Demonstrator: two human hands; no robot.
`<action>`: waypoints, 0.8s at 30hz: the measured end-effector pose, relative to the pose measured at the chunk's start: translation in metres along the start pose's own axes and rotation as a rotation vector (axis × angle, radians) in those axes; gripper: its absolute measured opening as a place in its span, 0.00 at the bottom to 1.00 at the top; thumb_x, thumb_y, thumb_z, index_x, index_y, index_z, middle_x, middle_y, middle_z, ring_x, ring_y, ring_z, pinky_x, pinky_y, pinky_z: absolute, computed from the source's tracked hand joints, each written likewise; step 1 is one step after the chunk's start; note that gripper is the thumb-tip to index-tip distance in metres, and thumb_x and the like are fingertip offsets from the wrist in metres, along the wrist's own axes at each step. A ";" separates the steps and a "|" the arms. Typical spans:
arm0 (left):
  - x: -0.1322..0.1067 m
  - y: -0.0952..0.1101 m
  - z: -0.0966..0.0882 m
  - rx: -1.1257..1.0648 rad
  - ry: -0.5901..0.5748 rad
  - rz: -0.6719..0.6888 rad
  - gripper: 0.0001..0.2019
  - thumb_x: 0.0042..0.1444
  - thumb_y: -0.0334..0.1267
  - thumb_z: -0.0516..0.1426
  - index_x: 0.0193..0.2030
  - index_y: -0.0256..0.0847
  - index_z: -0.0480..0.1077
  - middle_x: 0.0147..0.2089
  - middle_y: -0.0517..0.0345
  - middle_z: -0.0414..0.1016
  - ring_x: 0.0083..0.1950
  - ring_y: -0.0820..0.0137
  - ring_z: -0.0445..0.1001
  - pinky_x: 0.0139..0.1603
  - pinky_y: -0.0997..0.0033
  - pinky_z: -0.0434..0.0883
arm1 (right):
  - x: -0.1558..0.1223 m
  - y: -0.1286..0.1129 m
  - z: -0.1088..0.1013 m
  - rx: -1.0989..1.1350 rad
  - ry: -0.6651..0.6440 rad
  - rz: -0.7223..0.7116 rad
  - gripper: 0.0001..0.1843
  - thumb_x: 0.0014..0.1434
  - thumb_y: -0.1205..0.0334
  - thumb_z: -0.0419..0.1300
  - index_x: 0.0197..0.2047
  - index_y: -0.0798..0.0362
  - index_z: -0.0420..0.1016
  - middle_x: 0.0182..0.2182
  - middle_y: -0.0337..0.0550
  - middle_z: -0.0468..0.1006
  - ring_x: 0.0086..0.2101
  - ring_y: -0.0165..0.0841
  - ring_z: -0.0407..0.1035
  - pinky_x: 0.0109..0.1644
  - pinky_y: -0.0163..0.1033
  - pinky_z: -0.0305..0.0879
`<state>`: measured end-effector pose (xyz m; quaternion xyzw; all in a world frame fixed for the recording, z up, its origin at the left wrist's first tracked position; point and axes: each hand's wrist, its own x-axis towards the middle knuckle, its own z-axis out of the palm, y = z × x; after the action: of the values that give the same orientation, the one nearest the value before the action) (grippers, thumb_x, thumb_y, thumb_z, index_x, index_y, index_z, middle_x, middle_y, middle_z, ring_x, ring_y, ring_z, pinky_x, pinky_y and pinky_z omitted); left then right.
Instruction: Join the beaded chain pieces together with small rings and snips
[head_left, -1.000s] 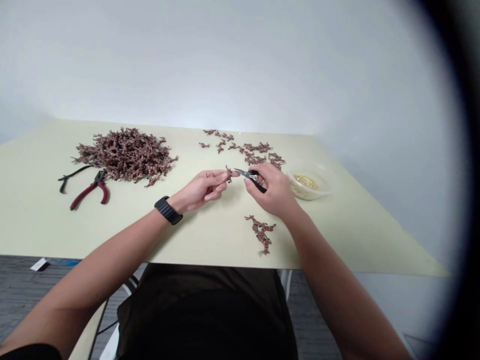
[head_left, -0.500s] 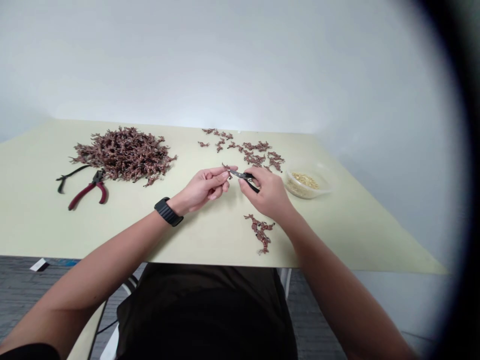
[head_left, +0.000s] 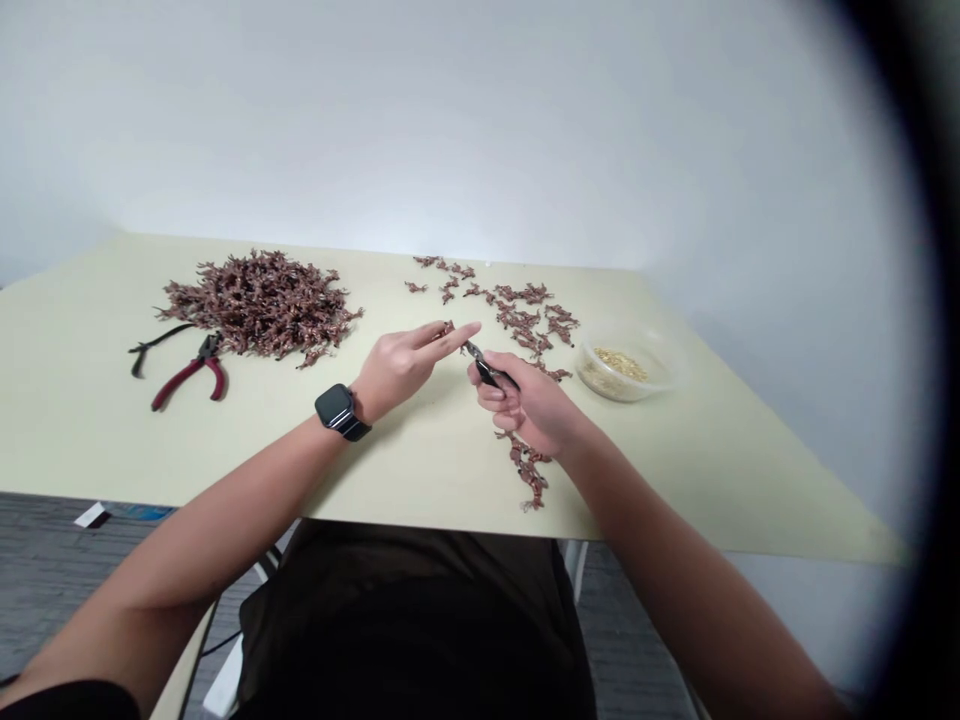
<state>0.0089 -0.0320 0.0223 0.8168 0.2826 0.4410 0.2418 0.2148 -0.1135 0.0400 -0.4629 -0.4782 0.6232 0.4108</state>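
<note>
My left hand [head_left: 405, 362], with a black watch on its wrist, pinches a small brown charm piece [head_left: 448, 328] between thumb and forefinger above the pale table [head_left: 90, 440]. My right hand [head_left: 521, 402] is closed round small black-handled pliers [head_left: 486, 366], whose tip touches the brown piece. A short string of joined brown pieces [head_left: 529, 470] lies on the table just under my right wrist.
A big heap of brown pieces [head_left: 259, 303] lies at the back left, with red-handled pliers [head_left: 191, 371] and a black tool [head_left: 154, 345] beside it. Scattered brown pieces [head_left: 525, 308] lie at the back centre. A clear bowl of small gold bits [head_left: 619, 368] stands to the right.
My left hand has turned so the forefinger points out, and the piece is raised. My right hand dropped lower and nearer with the pliers. The view shifted slightly.
</note>
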 end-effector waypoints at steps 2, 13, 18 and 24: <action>0.003 0.004 0.001 -0.159 0.035 -0.110 0.20 0.67 0.41 0.60 0.64 0.46 0.78 0.46 0.49 0.83 0.38 0.70 0.78 0.34 0.75 0.73 | 0.002 0.002 -0.003 -0.183 0.134 -0.133 0.23 0.66 0.37 0.55 0.38 0.49 0.72 0.26 0.35 0.58 0.24 0.29 0.45 0.23 0.37 0.44; 0.008 0.013 0.003 -0.858 -0.226 -0.486 0.23 0.63 0.46 0.66 0.59 0.34 0.77 0.31 0.59 0.75 0.16 0.85 0.54 0.17 0.76 0.46 | 0.003 0.004 -0.029 -1.034 0.487 -0.701 0.13 0.68 0.51 0.58 0.48 0.49 0.75 0.33 0.44 0.72 0.34 0.38 0.66 0.41 0.44 0.62; 0.007 0.015 0.004 -0.849 -0.240 -0.485 0.23 0.63 0.46 0.66 0.60 0.34 0.77 0.30 0.60 0.75 0.16 0.85 0.54 0.17 0.76 0.46 | 0.001 0.002 -0.030 -1.056 0.444 -0.695 0.12 0.68 0.51 0.58 0.45 0.49 0.75 0.31 0.42 0.72 0.33 0.37 0.65 0.39 0.43 0.60; 0.007 0.013 0.005 -0.831 -0.248 -0.488 0.25 0.63 0.46 0.66 0.62 0.35 0.76 0.30 0.59 0.76 0.16 0.85 0.55 0.17 0.76 0.47 | 0.001 0.001 -0.031 -1.066 0.440 -0.681 0.11 0.68 0.51 0.57 0.43 0.49 0.75 0.30 0.41 0.70 0.32 0.36 0.64 0.38 0.42 0.58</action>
<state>0.0196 -0.0375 0.0319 0.6077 0.2350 0.3464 0.6749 0.2443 -0.1063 0.0351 -0.5419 -0.7451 0.0282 0.3877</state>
